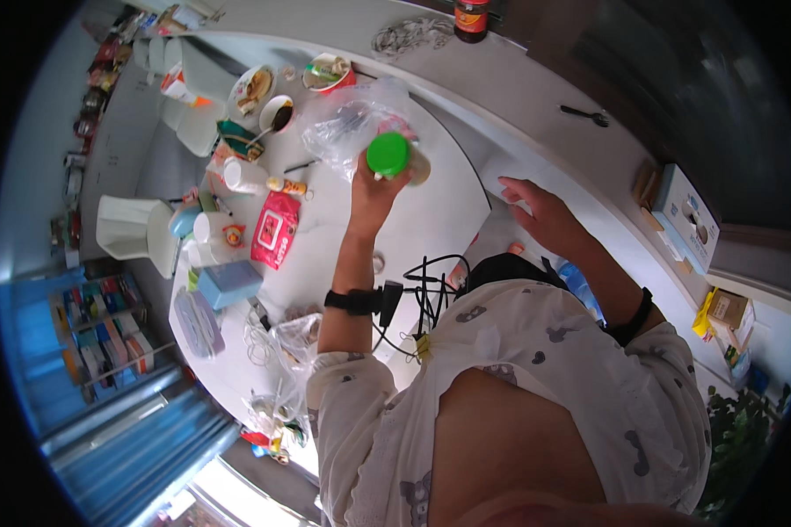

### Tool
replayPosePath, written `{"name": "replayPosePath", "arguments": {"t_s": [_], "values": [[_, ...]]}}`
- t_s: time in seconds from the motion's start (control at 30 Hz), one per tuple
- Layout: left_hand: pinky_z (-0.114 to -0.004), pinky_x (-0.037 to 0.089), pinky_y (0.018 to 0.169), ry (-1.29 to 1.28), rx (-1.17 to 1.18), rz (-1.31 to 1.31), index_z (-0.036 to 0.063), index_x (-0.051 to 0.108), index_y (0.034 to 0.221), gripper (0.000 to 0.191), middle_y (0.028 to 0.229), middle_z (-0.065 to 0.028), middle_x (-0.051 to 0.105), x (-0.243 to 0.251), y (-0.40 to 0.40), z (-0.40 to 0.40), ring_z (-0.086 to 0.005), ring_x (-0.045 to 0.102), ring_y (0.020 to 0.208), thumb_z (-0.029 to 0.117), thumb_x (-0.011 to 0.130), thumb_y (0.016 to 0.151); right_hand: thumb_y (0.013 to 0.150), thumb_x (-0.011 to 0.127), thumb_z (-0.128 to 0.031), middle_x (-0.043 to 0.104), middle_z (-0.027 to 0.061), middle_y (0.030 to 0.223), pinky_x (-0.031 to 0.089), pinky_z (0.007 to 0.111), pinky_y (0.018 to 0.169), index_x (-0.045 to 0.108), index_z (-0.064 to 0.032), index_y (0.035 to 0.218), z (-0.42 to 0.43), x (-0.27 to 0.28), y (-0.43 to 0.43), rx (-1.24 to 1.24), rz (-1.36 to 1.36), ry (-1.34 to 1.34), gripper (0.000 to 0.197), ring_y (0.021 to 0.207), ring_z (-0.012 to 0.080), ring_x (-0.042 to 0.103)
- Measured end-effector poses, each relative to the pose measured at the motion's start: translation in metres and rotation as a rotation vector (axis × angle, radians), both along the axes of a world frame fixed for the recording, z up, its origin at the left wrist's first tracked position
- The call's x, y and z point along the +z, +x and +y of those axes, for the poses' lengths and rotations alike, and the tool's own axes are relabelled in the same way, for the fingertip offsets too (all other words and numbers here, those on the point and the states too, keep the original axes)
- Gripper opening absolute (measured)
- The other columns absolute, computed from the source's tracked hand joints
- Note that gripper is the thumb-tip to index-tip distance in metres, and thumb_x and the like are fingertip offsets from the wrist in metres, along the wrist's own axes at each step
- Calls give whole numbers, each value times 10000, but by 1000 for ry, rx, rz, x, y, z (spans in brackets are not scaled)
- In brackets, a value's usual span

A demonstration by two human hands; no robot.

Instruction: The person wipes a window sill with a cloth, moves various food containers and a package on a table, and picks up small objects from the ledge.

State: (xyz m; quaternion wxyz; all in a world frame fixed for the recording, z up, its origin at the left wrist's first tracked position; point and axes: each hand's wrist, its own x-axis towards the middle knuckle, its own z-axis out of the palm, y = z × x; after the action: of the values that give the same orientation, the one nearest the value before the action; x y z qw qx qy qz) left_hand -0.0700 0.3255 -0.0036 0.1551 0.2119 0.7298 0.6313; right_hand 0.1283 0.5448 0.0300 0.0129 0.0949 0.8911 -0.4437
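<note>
My left hand is closed around a jar with a green lid, held over the white table. Right beside the jar, a pale container is partly hidden behind it. A clear plastic bag lies just beyond my left hand. My right hand is held past the table's right edge, fingers apart, with nothing in it. Left of my left arm lie a red pack of wipes, a white cup and a small orange-labelled bottle.
Bowls with food and a cup with dark contents stand at the table's far side. A blue box and a lidded container are at the left. The ledge holds a dark jar and a black fork. Black cables hang near my chest.
</note>
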Motion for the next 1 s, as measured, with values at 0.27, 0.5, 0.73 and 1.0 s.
{"name": "replayPosePath", "arguments": {"t_s": [0.27,0.5,0.73,1.0], "values": [[-342,466,849,-62,-116,178,6,499,1149,597,1080,-157,589,47,-53,162,-279,590,989,212,792,671,854,518,-40,582,142,1168,456,357,909,416,-96,1323,19,22,1,-22,-87,-125,484,1072,268,576],[-432,375,934,-131,44,402,20,530,1131,583,1067,-154,578,10,-62,252,-349,415,1075,216,796,651,864,518,-91,587,177,1153,454,368,903,428,-57,1299,63,22,-1,-45,16,-129,446,1062,300,581],[-365,440,863,-41,296,354,-26,418,1114,600,1089,-159,481,-26,-70,286,-269,469,1030,114,792,666,849,528,-88,596,172,1131,454,369,897,453,-55,1278,88,14,-7,-18,45,-170,436,1040,300,586],[-324,465,837,-132,15,154,1,495,1084,433,1030,-135,568,-12,-40,242,-224,557,954,160,733,759,849,522,-30,594,138,1124,453,336,899,452,-64,1284,96,6,-12,-15,-27,-147,442,1035,258,588]]}}
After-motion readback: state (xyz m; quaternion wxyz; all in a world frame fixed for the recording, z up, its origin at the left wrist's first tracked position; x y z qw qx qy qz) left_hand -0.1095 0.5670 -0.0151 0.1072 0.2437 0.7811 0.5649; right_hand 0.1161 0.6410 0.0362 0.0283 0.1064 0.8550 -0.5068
